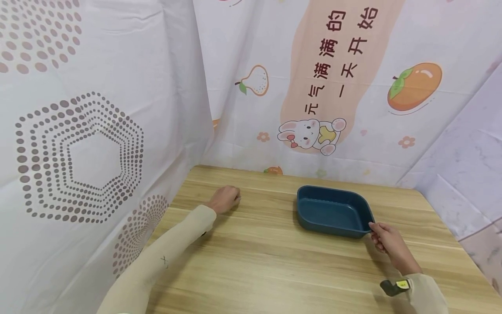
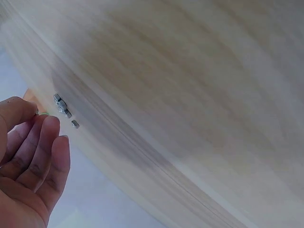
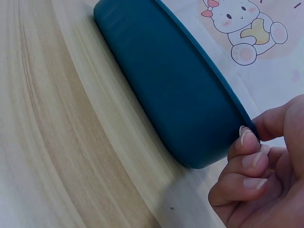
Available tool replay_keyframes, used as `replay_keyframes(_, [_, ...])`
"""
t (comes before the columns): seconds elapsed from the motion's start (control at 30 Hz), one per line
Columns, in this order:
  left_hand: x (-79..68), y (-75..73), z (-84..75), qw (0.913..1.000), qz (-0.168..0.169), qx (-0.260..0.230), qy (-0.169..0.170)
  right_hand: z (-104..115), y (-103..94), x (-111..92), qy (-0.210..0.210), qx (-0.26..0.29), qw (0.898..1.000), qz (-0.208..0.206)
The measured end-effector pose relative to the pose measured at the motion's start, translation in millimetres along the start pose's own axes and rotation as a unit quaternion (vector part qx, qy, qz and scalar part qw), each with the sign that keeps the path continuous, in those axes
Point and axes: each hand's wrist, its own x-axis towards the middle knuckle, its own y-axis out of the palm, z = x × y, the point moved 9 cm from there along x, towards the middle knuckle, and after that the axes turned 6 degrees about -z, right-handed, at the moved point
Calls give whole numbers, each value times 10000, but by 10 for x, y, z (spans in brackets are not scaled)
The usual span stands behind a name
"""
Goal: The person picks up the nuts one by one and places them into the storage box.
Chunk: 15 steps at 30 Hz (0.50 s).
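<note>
In the head view, my right hand (image 1: pixel 389 243) pinches the near right corner of a dark blue rectangular dish (image 1: pixel 333 227), its rim between thumb and curled fingers. The dish has rounded corners and nothing shows inside it. In the right wrist view, its outer wall (image 3: pixel 156 71) sits low over the wood. My left hand (image 1: pixel 225 199) is near the table's far left part, fingers curled and the thumb tip at the index fingertip, with nothing visible between them. Right by those fingertips, several small grey metallic pieces (image 2: pixel 61 104) show in the left wrist view, hidden in the head view.
The wooden table (image 1: pixel 251 257) spans the space below. A white curtain with dotted patterns (image 1: pixel 90 157) hangs along the left side, and a printed cloth (image 1: pixel 235 144) with a rabbit and fruit hangs behind the table's far edge. Marbled white sheeting (image 1: pixel 466 161) borders the right side.
</note>
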Motion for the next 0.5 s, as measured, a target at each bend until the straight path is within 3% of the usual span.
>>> replay_keyframes(0.5, [62,6,-105,9999,-54,24,108,18,14,-27,-40,96,9999,-2])
